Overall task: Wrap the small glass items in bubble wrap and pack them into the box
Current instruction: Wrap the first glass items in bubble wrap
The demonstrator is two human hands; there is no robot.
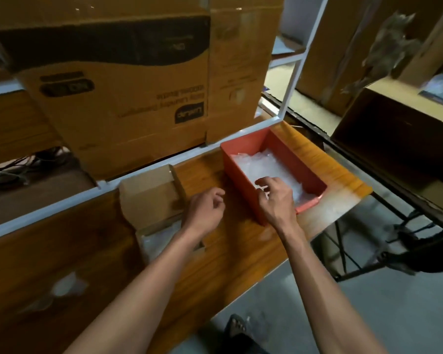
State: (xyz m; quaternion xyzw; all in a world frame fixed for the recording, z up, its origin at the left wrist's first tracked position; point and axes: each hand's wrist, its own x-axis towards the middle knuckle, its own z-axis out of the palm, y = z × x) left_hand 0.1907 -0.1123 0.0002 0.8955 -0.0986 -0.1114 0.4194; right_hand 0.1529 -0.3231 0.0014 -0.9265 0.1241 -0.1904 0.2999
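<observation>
1. Head view: an orange plastic bin [243,172], rectangular with straight smooth walls, is sitting on the wooden table [241,251] toward its right end. It is holding a heap of clear, crinkled bubble wrap [264,164] that is catching the light and looking white and glossy.
2. The right hand [274,200] is reaching over the near wall of the bin, its fingers curled down into the wrap. Whether it is pinching the wrap or a glass item I cannot tell, since the fingertips are blurred against the plastic.
3. No glass item is showing plainly; anything in the bin is lying hidden under the wrap.
4. The small cardboard box [151,198] is standing open on the table left of the bin, well apart from it, its plain brown flaps raised. Something pale and clear is lying at its bottom, too blurred to name.
5. The left hand [206,209] is hovering between box and bin with fingers loosely curled, holding nothing.
6. Large printed corrugated cartons [128,80] are standing behind the table on a white metal shelf frame [289,88].
</observation>
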